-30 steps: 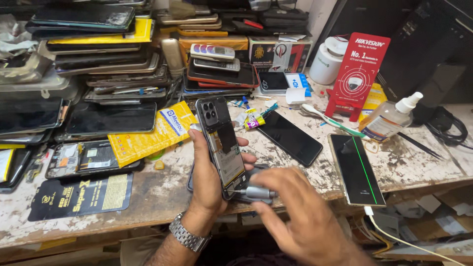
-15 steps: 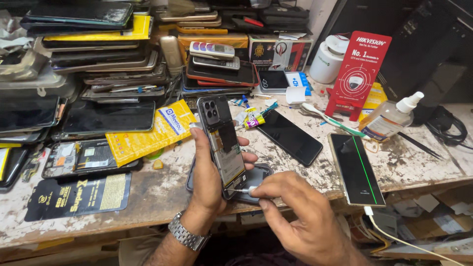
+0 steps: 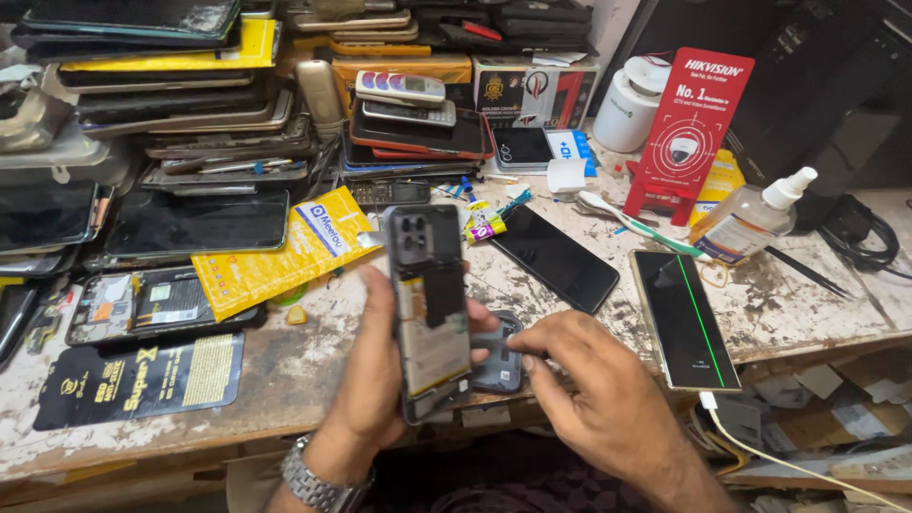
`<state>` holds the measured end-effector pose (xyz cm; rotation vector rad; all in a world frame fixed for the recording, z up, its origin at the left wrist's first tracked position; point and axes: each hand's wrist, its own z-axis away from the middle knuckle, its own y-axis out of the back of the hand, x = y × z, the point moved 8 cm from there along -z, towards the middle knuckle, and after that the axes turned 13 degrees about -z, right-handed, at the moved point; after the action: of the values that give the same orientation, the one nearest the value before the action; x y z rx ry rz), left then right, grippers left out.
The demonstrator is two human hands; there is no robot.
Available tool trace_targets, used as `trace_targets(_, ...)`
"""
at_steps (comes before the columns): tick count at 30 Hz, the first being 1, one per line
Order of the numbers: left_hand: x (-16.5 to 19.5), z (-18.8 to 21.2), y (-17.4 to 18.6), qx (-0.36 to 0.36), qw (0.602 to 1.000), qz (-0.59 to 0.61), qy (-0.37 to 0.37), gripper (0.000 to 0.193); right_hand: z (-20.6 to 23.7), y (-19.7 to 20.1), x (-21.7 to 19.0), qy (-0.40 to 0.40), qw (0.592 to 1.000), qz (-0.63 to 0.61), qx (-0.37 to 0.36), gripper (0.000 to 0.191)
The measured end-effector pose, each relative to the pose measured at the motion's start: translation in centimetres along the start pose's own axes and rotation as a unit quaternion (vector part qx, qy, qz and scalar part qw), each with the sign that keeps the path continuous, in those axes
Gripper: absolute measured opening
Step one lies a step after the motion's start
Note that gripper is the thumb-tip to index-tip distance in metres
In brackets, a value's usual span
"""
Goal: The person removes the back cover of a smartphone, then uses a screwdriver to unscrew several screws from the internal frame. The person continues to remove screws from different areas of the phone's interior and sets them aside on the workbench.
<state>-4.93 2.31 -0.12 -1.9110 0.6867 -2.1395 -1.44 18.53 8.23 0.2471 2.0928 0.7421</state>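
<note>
left hand [image 3: 375, 399]: gripping opened phone [image 3: 429, 309] upright
right hand [image 3: 598, 399]: fingers pinched on dark part [image 3: 499, 366] behind it
tip: keep phone steady, pull gently

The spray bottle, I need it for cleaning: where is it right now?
In the head view the spray bottle lies tilted at the bench's right rear, beside the red card stand and just behind the phone with a green line.

phone stacks [image 3: 190, 123] behind, bare bench [image 3: 294, 370] left
</note>
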Motion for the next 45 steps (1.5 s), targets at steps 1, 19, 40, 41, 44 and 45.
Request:
trace_targets(1,-0.5,0.1,-0.3,-0.009,1.000,0.006,0.019,0.088,0.1,-0.1,-0.2,0.005,1.000,-0.001,-0.003,0.021)
trace_targets(19,1.7,1.3,-1.7,-0.119,0.979,0.146,-0.078,0.092,1.9,4.4,-1.9,0.082,0.986,-0.028,0.143,0.025)
trace_targets(40,-0.6,1.9,-1.9,-0.083,0.980,0.164,-0.082,0.089,-0.2,1.4,-3.1,0.123,0.989,-0.012,0.078,0.025)
trace_targets(41,-0.6,1.9,-1.9,-0.081,0.980,0.160,-0.083,0.089,-0.2,1.4,-3.1,0.123,0.989,-0.011,0.079,0.025)
trace_targets(44,-0.8,1.9,-1.8,-0.069,0.985,0.139,-0.081,0.088,-0.2,1.2,-3.0,0.112,0.990,0.024,0.086,0.024)
trace_targets(45,-1.0,1.8,-1.7,-0.060,0.987,0.125,-0.077,0.087,-0.2,1.2,-3.0,0.105,0.990,0.041,0.089,0.023)
